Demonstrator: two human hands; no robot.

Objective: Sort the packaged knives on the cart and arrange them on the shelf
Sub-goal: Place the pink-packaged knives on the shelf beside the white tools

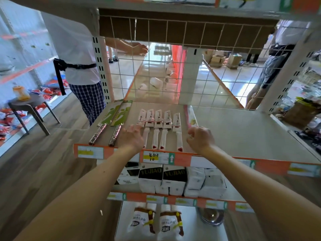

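Several white-handled packaged knives (160,129) lie side by side on the grey shelf (234,133), blades pointing away from me. Two cleavers in green card sleeves (114,117) with steel handles lie to their left. My left hand (131,137) hovers over the leftmost white knife with fingers straight and spread, holding nothing. My right hand (199,139) is just right of the row, fingers loosely curled, holding nothing. A pink-edged flat package (189,117) lies right of the knives. The cart is out of view.
A wire grid (156,72) backs the shelf. White tissue packs (173,180) fill the shelf below; bagged goods (156,221) and a steel bowl (211,216) sit lower. A person in checked shorts (81,66) stands left by a stool (33,110). Another person (271,66) stands right.
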